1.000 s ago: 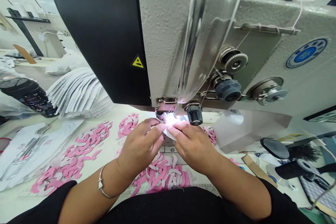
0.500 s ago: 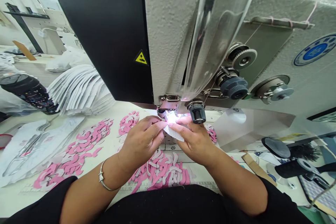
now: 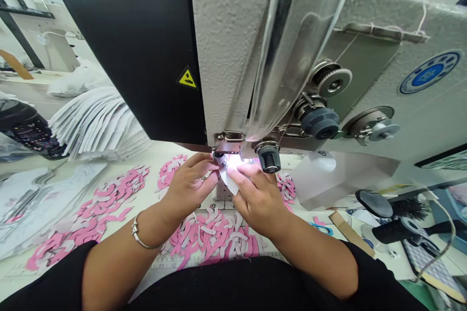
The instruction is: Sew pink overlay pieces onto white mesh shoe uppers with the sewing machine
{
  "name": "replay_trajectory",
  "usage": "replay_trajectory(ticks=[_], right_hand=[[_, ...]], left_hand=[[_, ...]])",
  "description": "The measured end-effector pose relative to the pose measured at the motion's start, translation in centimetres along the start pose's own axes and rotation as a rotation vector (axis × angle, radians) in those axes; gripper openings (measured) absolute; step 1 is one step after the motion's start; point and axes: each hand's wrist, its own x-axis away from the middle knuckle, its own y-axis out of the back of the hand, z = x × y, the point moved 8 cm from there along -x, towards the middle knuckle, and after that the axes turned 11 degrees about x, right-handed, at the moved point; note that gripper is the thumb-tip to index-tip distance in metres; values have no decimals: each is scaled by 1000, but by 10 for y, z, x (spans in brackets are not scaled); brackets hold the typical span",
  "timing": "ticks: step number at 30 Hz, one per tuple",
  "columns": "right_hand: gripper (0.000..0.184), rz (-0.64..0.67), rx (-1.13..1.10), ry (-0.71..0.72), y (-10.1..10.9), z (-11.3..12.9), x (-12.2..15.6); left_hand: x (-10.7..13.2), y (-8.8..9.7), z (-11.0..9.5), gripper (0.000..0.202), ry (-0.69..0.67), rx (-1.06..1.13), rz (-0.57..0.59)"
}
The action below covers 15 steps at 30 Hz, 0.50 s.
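White mesh strip (image 3: 229,181), pinched between left fingers (image 3: 211,171) and right fingers (image 3: 242,180), at sewing-machine presser foot (image 3: 219,155)

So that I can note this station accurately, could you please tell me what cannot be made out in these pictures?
Head view only:
Needle: lamp glare washes out the spot under the sewing machine.
White mesh strip: its upper end is hidden by the left hand and right hand.
Machine top: cut off by the upper edge.
Blue round badge: lettering too small to read.
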Motion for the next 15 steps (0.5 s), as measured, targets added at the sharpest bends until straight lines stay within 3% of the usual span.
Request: replay_trajectory(ticks=[9, 12, 15], right_hand=[[30, -62, -72, -21, -1, -8, -3], [29, -63, -84, -20, -1, -9, -3], [31, -36, -76, -30, -3, -11, -3]], left_hand=[[5, 0, 8, 18, 99, -42, 19], [9, 9, 13, 17, 148, -14, 29], [20, 26, 32, 16, 293, -8, -1]])
